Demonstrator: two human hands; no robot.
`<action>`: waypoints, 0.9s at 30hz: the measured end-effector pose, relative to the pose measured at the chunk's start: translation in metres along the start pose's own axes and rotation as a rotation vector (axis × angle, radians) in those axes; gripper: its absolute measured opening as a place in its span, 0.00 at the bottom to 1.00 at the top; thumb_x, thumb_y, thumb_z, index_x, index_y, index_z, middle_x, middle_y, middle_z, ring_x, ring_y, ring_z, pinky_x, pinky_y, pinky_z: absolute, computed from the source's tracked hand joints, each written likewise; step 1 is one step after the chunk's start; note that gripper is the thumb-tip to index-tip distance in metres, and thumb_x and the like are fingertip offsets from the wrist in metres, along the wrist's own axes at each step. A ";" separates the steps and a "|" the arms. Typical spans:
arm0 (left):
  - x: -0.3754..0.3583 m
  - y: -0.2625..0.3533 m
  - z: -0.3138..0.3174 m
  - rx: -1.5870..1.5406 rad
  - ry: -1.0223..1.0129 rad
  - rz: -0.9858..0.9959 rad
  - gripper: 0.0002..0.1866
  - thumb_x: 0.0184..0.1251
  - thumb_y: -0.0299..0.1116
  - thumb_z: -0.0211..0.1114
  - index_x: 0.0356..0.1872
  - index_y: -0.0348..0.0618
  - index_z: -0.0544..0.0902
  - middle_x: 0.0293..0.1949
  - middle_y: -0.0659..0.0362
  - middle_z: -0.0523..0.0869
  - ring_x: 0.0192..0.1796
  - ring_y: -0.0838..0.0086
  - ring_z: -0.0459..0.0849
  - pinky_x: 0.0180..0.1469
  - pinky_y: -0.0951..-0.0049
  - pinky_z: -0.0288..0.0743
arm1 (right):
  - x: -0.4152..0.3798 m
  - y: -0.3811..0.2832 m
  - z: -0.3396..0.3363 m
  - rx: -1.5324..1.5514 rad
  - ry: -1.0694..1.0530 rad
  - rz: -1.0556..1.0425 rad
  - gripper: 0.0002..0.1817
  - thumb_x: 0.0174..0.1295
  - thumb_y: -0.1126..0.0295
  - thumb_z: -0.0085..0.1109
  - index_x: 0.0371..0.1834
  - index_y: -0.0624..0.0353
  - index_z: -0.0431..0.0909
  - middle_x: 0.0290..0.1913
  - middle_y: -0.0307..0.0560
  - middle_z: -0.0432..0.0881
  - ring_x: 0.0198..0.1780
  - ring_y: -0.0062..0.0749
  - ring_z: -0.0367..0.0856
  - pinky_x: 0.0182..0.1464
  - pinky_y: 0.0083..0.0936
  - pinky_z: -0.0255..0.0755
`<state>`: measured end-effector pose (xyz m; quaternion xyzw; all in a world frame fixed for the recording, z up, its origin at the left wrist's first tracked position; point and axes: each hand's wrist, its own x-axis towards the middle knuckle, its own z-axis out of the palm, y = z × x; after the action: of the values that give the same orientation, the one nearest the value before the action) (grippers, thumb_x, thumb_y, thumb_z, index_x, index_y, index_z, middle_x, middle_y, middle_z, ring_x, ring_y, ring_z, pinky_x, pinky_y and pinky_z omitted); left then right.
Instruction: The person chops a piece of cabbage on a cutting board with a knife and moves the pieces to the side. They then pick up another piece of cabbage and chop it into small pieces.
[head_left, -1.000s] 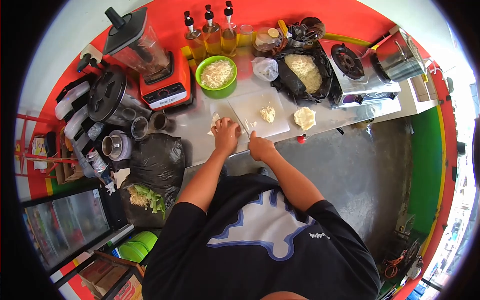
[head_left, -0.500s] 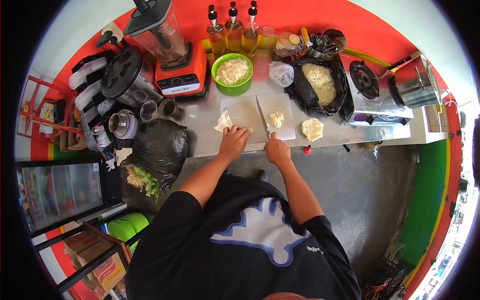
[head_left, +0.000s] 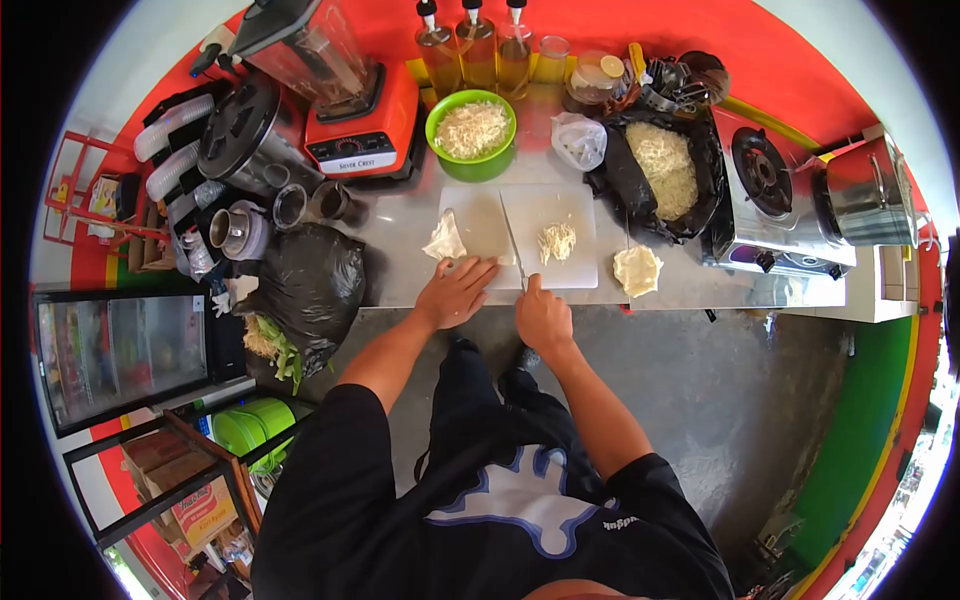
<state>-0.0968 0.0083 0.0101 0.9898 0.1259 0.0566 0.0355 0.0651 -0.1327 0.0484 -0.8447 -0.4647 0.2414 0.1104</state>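
Observation:
My left hand (head_left: 458, 291) lies with fingers stretched flat at the front edge of a white cutting board (head_left: 472, 197), beside a thin pale sheet (head_left: 504, 257) that it partly covers. A knife (head_left: 512, 232) is gripped by its handle in my right hand (head_left: 545, 316), its blade pointing away from me across the board. Right of the blade sits a small heap of pale shreds (head_left: 557, 241). Left of my fingers lies a whitish, roughly triangular piece (head_left: 446, 236). Off the board to the right rests a cream-coloured, uneven round piece (head_left: 637, 271).
Behind the board stands a green bowl (head_left: 470, 170) of pale shreds. A black bag (head_left: 616, 180) of similar shreds is at right, near a gas stove (head_left: 775, 255). A red blender (head_left: 365, 130), pump bottles (head_left: 477, 55) and a tied black bag (head_left: 305, 285) surround the work area.
The knife and my right hand have shifted left, away from the shred heap. My left hand has also moved slightly left. The whole view has shifted a little.

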 end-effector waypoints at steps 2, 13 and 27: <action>-0.001 0.004 0.001 -0.016 -0.026 -0.008 0.29 0.71 0.41 0.61 0.73 0.51 0.71 0.74 0.67 0.70 0.71 0.71 0.69 0.66 0.52 0.60 | -0.004 -0.001 0.001 -0.027 -0.013 0.013 0.20 0.68 0.64 0.55 0.54 0.68 0.67 0.32 0.63 0.87 0.36 0.61 0.89 0.38 0.50 0.83; -0.002 -0.001 0.006 -0.039 0.036 -0.005 0.29 0.70 0.40 0.62 0.72 0.52 0.72 0.74 0.70 0.69 0.70 0.71 0.68 0.65 0.54 0.62 | -0.008 -0.015 0.015 -0.087 -0.064 0.077 0.21 0.67 0.69 0.53 0.58 0.71 0.64 0.33 0.62 0.87 0.37 0.57 0.90 0.39 0.46 0.84; -0.001 -0.004 0.003 -0.080 0.101 0.031 0.29 0.68 0.40 0.64 0.70 0.50 0.74 0.72 0.68 0.71 0.68 0.69 0.69 0.62 0.57 0.67 | 0.000 -0.019 0.017 -0.047 -0.056 0.064 0.17 0.68 0.69 0.52 0.52 0.69 0.63 0.38 0.70 0.86 0.41 0.66 0.87 0.44 0.53 0.82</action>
<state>-0.0983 0.0119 0.0063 0.9853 0.1100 0.1121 0.0677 0.0426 -0.1233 0.0417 -0.8544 -0.4460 0.2575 0.0697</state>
